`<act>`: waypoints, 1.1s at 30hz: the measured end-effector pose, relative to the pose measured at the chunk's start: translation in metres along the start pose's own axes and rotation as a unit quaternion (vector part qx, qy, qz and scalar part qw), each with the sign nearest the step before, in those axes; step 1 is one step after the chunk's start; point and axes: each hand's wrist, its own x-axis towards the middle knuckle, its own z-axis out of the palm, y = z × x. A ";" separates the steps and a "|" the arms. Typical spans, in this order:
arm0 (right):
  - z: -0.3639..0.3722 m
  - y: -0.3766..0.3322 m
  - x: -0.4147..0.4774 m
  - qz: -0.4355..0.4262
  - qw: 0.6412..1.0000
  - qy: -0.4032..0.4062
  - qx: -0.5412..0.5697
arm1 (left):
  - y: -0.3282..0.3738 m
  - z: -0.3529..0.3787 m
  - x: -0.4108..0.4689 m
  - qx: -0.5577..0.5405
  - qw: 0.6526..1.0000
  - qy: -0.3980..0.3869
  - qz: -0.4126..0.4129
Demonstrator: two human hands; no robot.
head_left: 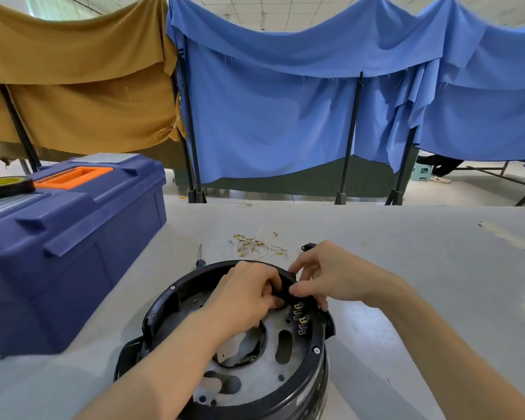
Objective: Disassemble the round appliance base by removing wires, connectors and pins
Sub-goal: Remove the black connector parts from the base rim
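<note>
One blue cloth (270,116) hangs behind the table (406,253).

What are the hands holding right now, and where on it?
The left hand and right hand both grip a small black part at the far rim of the round base, one at each end.

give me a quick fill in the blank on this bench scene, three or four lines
The toolbox left of the round base has an ____ handle.
A roll of tape sits on top of the ____.
A ____ lies on the table between toolbox and base.
The left hand and right hand both hold a ____ part at the base's far rim.
Missing words: orange; toolbox; screwdriver; black.
</note>
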 end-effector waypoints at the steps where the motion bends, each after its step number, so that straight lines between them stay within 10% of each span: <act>1: 0.002 0.000 0.001 -0.003 1.000 0.010 0.000 | -0.002 -0.002 0.001 -0.019 1.000 -0.008 -0.009; 8: 0.015 0.006 0.013 -0.025 0.995 0.093 0.018 | -0.001 -0.013 0.003 -0.119 0.990 -0.078 0.006; 33: -0.023 0.018 -0.006 -0.014 0.997 -0.065 0.040 | 0.005 0.000 -0.005 -0.034 0.994 -0.061 0.085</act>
